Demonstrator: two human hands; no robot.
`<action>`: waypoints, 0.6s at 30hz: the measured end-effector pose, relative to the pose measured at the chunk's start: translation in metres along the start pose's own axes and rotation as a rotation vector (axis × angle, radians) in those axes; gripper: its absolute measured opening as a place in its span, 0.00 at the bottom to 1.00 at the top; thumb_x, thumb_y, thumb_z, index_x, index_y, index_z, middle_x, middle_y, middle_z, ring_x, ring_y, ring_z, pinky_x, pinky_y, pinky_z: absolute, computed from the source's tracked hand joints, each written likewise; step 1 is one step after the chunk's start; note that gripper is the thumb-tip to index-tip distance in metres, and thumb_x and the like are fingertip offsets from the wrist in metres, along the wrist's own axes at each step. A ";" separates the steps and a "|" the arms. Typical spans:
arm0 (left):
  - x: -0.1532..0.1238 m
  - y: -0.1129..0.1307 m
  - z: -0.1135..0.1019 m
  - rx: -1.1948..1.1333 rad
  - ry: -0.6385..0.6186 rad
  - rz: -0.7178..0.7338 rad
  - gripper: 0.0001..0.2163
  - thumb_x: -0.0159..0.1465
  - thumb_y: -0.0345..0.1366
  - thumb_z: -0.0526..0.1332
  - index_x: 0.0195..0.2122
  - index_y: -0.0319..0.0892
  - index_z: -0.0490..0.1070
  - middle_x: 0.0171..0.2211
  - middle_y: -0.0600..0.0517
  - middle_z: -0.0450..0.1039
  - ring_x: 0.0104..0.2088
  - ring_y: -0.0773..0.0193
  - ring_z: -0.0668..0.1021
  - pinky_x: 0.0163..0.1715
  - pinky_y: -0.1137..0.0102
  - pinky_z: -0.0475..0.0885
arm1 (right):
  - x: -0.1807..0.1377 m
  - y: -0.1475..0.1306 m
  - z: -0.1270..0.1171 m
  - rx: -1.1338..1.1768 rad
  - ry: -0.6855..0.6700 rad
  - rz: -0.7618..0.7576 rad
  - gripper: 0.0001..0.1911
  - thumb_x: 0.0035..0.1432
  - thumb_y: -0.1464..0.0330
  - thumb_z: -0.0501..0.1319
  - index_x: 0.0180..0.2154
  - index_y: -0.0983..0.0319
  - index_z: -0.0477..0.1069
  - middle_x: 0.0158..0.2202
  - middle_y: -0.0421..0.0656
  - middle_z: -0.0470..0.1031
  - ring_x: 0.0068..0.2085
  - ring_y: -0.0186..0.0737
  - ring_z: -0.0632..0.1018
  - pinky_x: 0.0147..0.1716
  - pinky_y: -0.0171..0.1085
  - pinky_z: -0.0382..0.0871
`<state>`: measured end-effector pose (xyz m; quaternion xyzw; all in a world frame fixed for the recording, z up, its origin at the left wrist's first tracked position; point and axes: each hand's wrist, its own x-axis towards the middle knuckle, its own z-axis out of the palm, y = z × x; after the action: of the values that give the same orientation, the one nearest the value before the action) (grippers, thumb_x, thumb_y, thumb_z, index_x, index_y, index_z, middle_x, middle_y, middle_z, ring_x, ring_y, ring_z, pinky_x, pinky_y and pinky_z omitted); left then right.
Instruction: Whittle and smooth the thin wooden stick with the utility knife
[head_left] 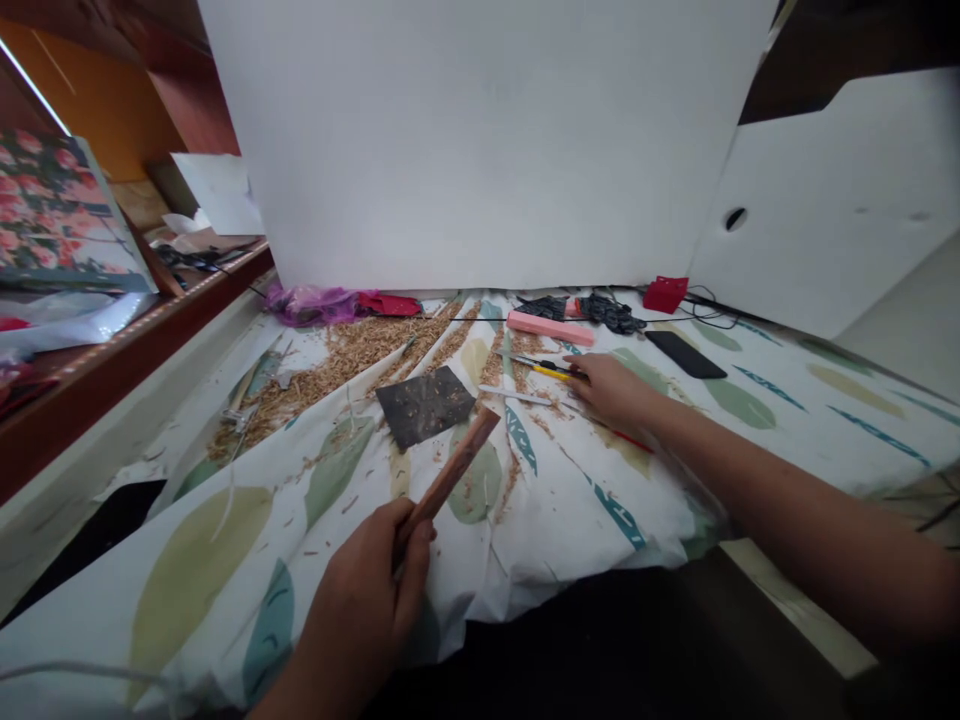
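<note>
My left hand point(382, 580) is closed around the lower end of a reddish-brown wooden stick point(457, 468), which slants up and away from me. Farther out, my right hand point(611, 388) lies low over the cloth, fingers closed at the handle of a yellow-and-black utility knife point(551, 371) whose blade points left. Just below the knife is a thin, pale, flat strip point(514, 396). A slim red item point(634, 441) shows partly beneath the right wrist. Between the stick and the shavings sits a dark square of what looks like sandpaper point(425, 406).
Wood shavings point(360, 355) cover the back left of the leaf-patterned cloth point(202, 550). A pink block point(550, 328), black crumpled plastic point(611, 312), a red box point(665, 294) and a black phone point(685, 355) lie behind. A white panel point(487, 150) rises at the back.
</note>
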<state>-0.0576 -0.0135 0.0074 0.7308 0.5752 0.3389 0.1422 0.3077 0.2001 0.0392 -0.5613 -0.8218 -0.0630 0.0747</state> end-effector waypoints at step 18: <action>0.030 0.042 -0.004 -1.198 -0.184 -0.658 0.23 0.60 0.43 0.63 0.56 0.43 0.65 0.24 0.60 0.59 0.22 0.70 0.63 0.18 0.77 0.52 | -0.051 -0.092 -0.059 0.499 0.124 -0.075 0.22 0.70 0.56 0.47 0.57 0.58 0.68 0.51 0.47 0.76 0.47 0.47 0.77 0.45 0.42 0.70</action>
<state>-0.0256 0.0014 0.0457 0.3392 0.4662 0.4743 0.6653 0.2433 0.1095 0.0856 -0.4898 -0.8259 0.1046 0.2589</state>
